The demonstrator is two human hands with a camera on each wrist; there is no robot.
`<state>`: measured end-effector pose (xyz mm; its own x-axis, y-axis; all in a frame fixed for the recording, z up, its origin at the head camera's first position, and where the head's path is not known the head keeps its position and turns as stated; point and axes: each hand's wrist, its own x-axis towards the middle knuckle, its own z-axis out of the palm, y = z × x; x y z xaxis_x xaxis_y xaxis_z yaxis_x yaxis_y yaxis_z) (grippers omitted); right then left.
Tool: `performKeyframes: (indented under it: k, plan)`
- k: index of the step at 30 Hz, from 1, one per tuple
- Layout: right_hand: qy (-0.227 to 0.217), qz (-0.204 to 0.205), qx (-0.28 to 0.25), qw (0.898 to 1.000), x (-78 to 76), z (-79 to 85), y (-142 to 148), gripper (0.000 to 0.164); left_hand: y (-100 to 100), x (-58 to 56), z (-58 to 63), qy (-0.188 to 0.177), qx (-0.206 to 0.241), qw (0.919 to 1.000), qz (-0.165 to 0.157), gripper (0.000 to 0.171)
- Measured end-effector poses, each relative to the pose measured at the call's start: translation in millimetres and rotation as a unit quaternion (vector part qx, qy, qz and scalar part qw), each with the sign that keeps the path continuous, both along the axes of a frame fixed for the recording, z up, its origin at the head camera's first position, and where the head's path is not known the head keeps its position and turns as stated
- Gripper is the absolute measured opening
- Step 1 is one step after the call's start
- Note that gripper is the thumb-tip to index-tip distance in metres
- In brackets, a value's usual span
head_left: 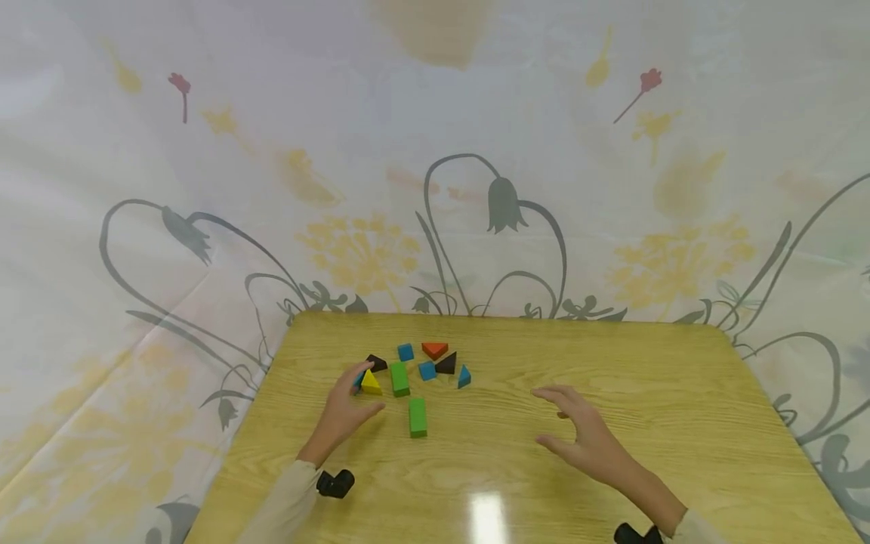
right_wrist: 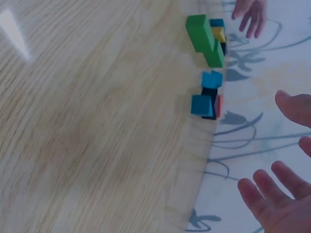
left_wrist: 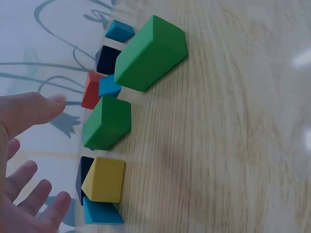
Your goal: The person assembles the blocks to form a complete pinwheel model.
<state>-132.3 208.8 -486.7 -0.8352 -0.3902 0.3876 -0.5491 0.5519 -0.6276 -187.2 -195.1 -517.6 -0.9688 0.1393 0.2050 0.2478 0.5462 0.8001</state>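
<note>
My left hand is above the left side of several wooden blocks, its thumb and fingers spread. Nearest to it are a yellow triangular block and a blue block, which its fingers partly cover in the head view. A black block lies just behind them. In the left wrist view a gap shows between thumb and fingers, with nothing held. Two green blocks are to the right of this hand. My right hand, thumb and fingers apart, is over the right half of the table, holding nothing.
Behind the green blocks are blue cubes, a red triangular block, a black triangular block and a blue triangular block. The wooden table ends at a patterned curtain. Light glares near its front.
</note>
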Motion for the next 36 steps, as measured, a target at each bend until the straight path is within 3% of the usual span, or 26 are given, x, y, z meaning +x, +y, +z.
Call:
performKeyframes:
  k: [4,17,26,31,36]
  plan:
    - [-0.020,0.023,-0.030,0.999,-5.7,-6.5,-13,0.063,2,-5.7,-2.5,-0.034,0.034,0.9988,0.002,0.068]
    - [-0.083,0.064,-0.099,0.990,-21.9,-16.3,-47,0.060,15,-33.3,-22.7,-0.059,0.115,0.9913,-0.027,0.070]
    - [-0.148,0.093,-0.157,0.972,-37.1,-24.5,-71,0.054,27,-46.6,-20.6,-0.118,0.112,0.9863,-0.024,0.070]
    - [-0.164,0.117,-0.181,0.962,-45.7,-31.3,-87,0.055,31,-52.7,-21.1,-0.134,0.082,0.9875,-0.016,0.070]
    - [-0.190,0.130,-0.188,0.955,-55.9,-42.5,-106,0.056,31,-53.6,-19.9,-0.146,0.073,0.9862,-0.029,0.065]
